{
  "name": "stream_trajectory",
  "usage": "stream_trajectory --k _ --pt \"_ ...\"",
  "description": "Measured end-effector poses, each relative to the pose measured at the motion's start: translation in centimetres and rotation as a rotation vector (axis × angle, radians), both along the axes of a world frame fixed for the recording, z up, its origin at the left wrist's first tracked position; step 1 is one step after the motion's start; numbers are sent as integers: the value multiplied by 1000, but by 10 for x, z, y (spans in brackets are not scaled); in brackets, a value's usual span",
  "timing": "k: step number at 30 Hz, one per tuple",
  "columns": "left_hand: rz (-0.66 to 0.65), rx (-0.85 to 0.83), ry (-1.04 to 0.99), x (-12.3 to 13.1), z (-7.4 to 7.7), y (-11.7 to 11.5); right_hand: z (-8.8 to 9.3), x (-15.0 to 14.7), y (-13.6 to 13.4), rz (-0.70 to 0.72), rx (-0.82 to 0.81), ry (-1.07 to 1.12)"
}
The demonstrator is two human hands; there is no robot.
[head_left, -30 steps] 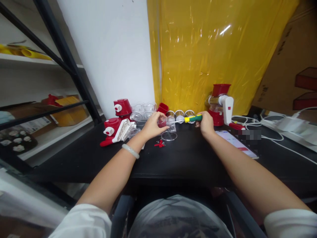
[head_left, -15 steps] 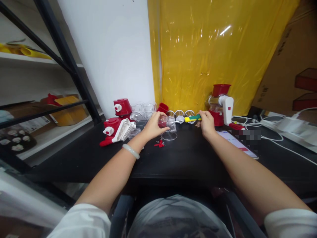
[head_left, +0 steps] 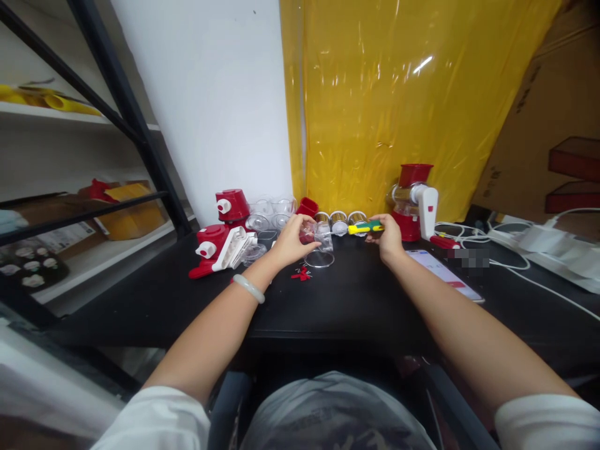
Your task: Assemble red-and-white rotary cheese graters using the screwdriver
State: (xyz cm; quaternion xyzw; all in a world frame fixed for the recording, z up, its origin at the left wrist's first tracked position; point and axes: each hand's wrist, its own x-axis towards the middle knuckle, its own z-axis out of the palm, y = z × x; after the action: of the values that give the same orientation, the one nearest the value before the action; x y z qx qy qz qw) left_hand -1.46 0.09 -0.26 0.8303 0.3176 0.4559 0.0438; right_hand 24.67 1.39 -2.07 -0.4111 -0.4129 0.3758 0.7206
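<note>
My left hand (head_left: 289,240) is closed round a small clear plastic part with a red piece inside (head_left: 315,234), held just above the black table (head_left: 356,300). My right hand (head_left: 388,236) grips a green and yellow screwdriver (head_left: 365,227) whose shaft points left into that clear part. A clear ring (head_left: 319,259) lies on the table under the part, and a small red piece (head_left: 301,274) lies beside it. A pale bracelet (head_left: 249,288) circles my left wrist.
Red and white grinder bodies (head_left: 220,247) and clear cups (head_left: 269,212) lie at the left back. A row of metal drums (head_left: 339,220) and an assembled red grinder (head_left: 415,201) stand before the yellow sheet. A phone (head_left: 445,274), cables and a power strip (head_left: 546,249) lie at the right. Shelving (head_left: 94,206) stands left.
Both hands stay at the clear part with the screwdriver in it. The right hand has turned slightly on the handle. The view has shifted a little.
</note>
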Motion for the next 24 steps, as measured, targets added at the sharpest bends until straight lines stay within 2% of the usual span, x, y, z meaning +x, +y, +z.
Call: stream_trajectory --k 6,14,18,21,24 --pt "-33 -48 -75 3 -3 1 -2 0 2 21 35 65" --pt "-11 -14 -14 3 0 -6 -3 -2 3 -31 31 -56" --pt "-15 -16 35 4 2 -9 0 -3 -1 4 -19 54" --pt "-22 -14 27 4 3 -10 0 -3 -2 61 0 119" --pt "-22 -13 23 4 2 -10 -1 -2 0 50 23 117"
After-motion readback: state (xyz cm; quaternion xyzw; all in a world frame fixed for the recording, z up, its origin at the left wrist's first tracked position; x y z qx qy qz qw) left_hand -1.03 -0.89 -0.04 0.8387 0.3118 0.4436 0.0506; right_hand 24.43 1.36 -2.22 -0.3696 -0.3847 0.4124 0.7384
